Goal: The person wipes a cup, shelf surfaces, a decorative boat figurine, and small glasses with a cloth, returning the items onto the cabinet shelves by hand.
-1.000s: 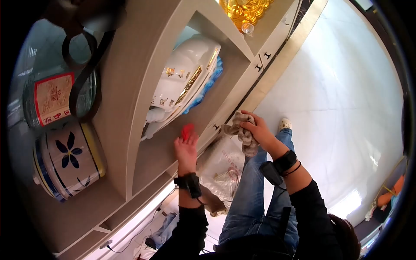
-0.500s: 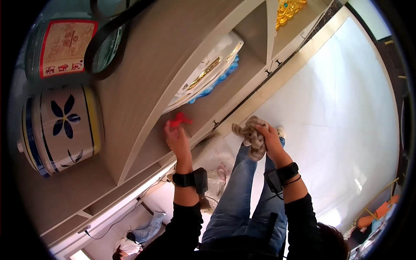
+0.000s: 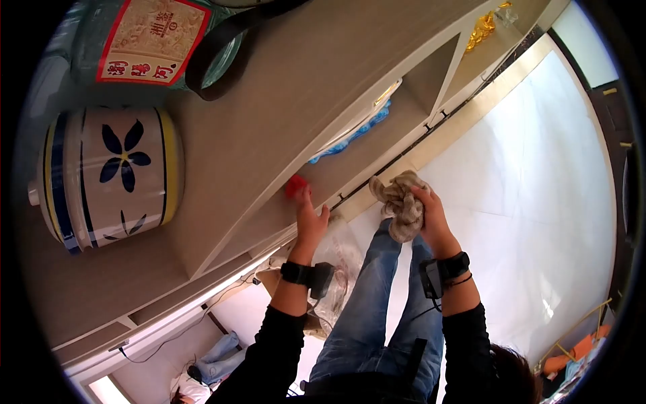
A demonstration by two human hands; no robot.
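My left hand (image 3: 311, 223) reaches into the low shelf compartment. Its fingertips are at a small red object (image 3: 296, 186), whose kind I cannot make out, and its thumb stands apart from the fingers. A crumpled grey-brown cloth (image 3: 404, 205) is bunched in my right hand (image 3: 434, 219), above my legs and the floor. Further along the same compartment, beyond the red object, sits a white and gold item on a wavy blue base (image 3: 353, 143), mostly hidden by the shelf's upper board.
On the cabinet top stand a lidded ceramic jar (image 3: 124, 178) with blue flowers and a large glass bottle (image 3: 155, 40) with a dark strap. A gold ornament (image 3: 480, 32) occupies the farther compartment. A clear plastic bag (image 3: 340, 269) lies by my legs. Another person (image 3: 192, 384) is at lower left.
The view has shifted, so the cabinet sits differently in it. My left hand's thumb has come away from its fingers at the red object. My right hand still grips the cloth.
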